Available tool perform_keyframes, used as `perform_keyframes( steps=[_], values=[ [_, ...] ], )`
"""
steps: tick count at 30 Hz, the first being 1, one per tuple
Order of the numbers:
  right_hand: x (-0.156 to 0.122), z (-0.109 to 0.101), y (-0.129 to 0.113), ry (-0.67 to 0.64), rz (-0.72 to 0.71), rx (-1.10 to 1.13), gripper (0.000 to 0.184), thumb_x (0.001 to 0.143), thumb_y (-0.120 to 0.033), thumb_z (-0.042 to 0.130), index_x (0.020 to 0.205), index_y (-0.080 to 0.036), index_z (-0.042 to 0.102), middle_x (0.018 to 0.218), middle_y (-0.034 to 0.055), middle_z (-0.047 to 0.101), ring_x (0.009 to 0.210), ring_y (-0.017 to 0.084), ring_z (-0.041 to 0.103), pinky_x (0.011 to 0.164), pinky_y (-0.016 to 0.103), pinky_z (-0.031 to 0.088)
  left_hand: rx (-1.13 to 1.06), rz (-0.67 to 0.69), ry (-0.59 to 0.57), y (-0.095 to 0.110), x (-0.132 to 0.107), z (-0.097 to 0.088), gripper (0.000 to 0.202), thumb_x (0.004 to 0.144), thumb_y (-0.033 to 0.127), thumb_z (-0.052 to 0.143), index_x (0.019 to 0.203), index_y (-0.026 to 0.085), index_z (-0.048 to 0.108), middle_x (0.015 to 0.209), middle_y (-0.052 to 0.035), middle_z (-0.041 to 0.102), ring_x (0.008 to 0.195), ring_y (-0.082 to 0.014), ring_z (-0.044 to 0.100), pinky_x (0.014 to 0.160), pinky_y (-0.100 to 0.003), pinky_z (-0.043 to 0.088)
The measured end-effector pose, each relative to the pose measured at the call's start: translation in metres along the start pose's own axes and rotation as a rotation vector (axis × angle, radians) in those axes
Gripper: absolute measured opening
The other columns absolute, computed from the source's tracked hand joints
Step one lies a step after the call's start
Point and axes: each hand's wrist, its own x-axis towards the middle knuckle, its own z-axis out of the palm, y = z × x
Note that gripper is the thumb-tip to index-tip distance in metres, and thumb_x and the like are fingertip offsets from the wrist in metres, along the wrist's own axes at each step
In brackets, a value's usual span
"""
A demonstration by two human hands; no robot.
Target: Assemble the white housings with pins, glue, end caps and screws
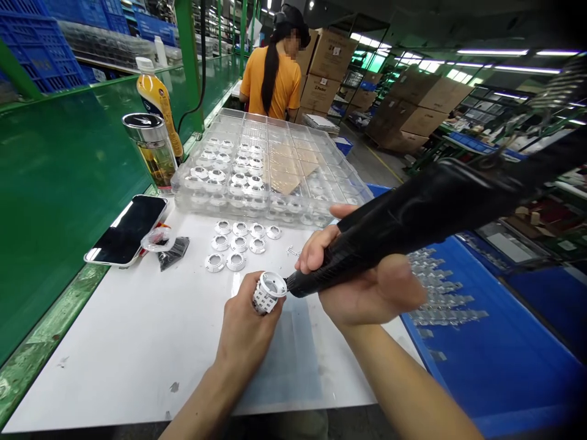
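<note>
Left hand [243, 333] grips white fitting [268, 292], right hand [371, 299] grips black power tool [413, 226]; a slip could scatter the rings [239, 244] at 12 o'clock.

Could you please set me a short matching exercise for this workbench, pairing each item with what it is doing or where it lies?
Items:
1. Left hand
2. Right hand
3. Smartphone
4. White rings

States:
A. Lying loose on the white bench, before the clear plastic tray
B. Gripping a black-wrapped handheld tool
C. Lying screen up near the bench's left edge
D. Holding a white cylindrical part

Pairs: 1-D, 2-B, 3-C, 4-A
</note>
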Motion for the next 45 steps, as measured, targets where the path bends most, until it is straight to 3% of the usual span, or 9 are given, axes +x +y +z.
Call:
perform_keyframes(
  steps=[5,11,22,31,34,38,40,42,45],
  values=[
    [0.005,0.001,-0.002,0.015,-0.011,0.011,0.049,0.080,-0.062,0.068,0.108,-0.022,0.072,0.056,0.0005,0.065,0.045,0.020,0.053,0.044,0.035,0.042,-0.009,0.028,0.022,0.000,-0.002,0.000,0.020,0.086,0.026,0.067,0.105,0.026,0.065,0.081,0.0035,0.073,0.072,-0.0189,0.063,0.066,-0.027,0.048],
    [0.004,0.004,-0.001,0.010,0.038,0.052,0.047,0.077,-0.059,0.071,0.108,-0.023,0.072,0.057,0.0005,0.066,0.046,0.021,0.054,0.044,0.036,0.041,-0.019,0.053,0.047,0.003,-0.006,0.001,0.039,0.081,0.018,0.066,0.119,0.025,0.069,0.086,0.0033,0.077,0.069,-0.0172,0.065,0.065,-0.026,0.049],
    [0.005,0.005,-0.001,0.020,0.016,0.048,0.048,0.080,-0.061,0.065,0.108,-0.023,0.071,0.056,0.0004,0.064,0.046,0.021,0.053,0.045,0.036,0.043,-0.030,0.087,0.057,-0.001,-0.006,-0.003,0.033,0.085,0.025,0.069,0.119,0.025,0.069,0.102,-0.0003,0.080,0.085,-0.0198,0.072,0.076,-0.028,0.055],
    [0.006,0.010,-0.002,0.034,0.006,0.016,0.050,0.081,-0.063,0.061,0.107,-0.022,0.071,0.053,0.0002,0.061,0.042,0.020,0.051,0.041,0.034,0.041,-0.031,0.087,0.086,-0.002,-0.007,-0.003,0.033,0.085,0.028,0.073,0.118,0.026,0.070,0.099,0.0013,0.079,0.081,-0.0182,0.070,0.073,-0.027,0.054],
    [0.007,0.010,-0.003,0.034,0.006,-0.010,0.050,0.083,-0.065,0.057,0.106,-0.022,0.070,0.053,-0.0004,0.060,0.042,0.020,0.051,0.041,0.035,0.041,-0.073,0.077,0.088,0.000,-0.009,-0.009,0.033,0.084,0.031,0.077,0.116,0.026,0.071,0.103,0.0000,0.079,0.088,-0.0198,0.071,0.079,-0.028,0.054],
    [0.012,0.009,-0.005,0.026,0.030,-0.044,0.046,0.082,-0.061,0.059,0.106,-0.023,0.068,0.054,-0.0014,0.060,0.044,0.019,0.052,0.044,0.035,0.042,-0.132,-0.018,0.069,0.008,-0.010,-0.024,0.055,0.076,0.035,0.086,0.127,0.028,0.066,0.091,0.0024,0.076,0.085,-0.0205,0.070,0.083,-0.031,0.053],
    [0.021,0.010,-0.007,0.022,0.030,-0.046,0.044,0.084,-0.059,0.060,0.107,-0.023,0.067,0.055,-0.0018,0.061,0.045,0.019,0.053,0.045,0.034,0.043,-0.177,-0.047,0.016,0.011,-0.012,-0.032,0.049,0.082,0.040,0.081,0.126,0.027,0.064,0.091,0.0016,0.074,0.085,-0.0204,0.070,0.081,-0.031,0.053],
    [0.035,0.015,-0.010,0.002,0.003,-0.059,0.042,0.087,-0.058,0.060,0.108,-0.023,0.066,0.057,-0.0027,0.062,0.046,0.018,0.054,0.046,0.033,0.044,-0.248,-0.068,-0.039,0.012,-0.014,-0.037,0.036,0.091,0.047,0.071,0.119,0.025,0.066,0.099,-0.0011,0.075,0.091,-0.0208,0.070,0.084,-0.031,0.053],
    [0.059,0.025,-0.022,-0.057,-0.037,-0.140,0.033,0.093,-0.052,0.059,0.108,-0.023,0.065,0.060,-0.0047,0.060,0.051,0.016,0.055,0.051,0.031,0.047,-0.336,-0.088,-0.065,0.010,-0.017,-0.046,0.037,0.093,0.050,0.070,0.122,0.027,0.067,0.119,-0.0031,0.075,0.113,-0.0229,0.068,0.098,-0.033,0.050]
  ],
)
